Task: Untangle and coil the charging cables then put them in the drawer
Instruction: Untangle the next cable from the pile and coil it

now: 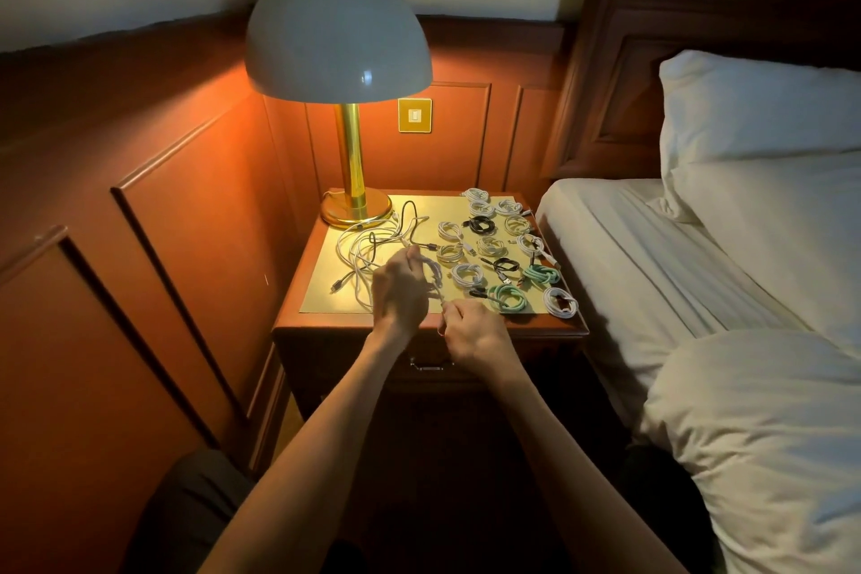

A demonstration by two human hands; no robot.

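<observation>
- Left hand [399, 291] is raised just above the nightstand [293, 298], fingers curled round a half-wound white cable [431, 271]; several loops are bunched at the fingertips
- Right hand [475, 337] sits just beside it, nearer the front edge; thumb and forefinger pinch the free end of the same cable, though the plug itself is too small to make out
- Behind the left hand, on the left half of the top, lies a loose tangle [372, 242] of white and dark cables; one strand reaches the lamp [338, 30] base
- On the right half, finished coils [489, 246] lie in rough rows, each apart from its neighbours; most are white, two are black [480, 225], two are green [540, 275]; one white coil [561, 302] rests at the front right corner
- Below the hands the drawer [431, 367] is closed; its metal handle shows between the wrists
- Lamp is lit and stands at the back left corner; a wall switch [414, 115] is on the panelling behind it
- To the right is a bed [652, 256] with a pillow [755, 107]
</observation>
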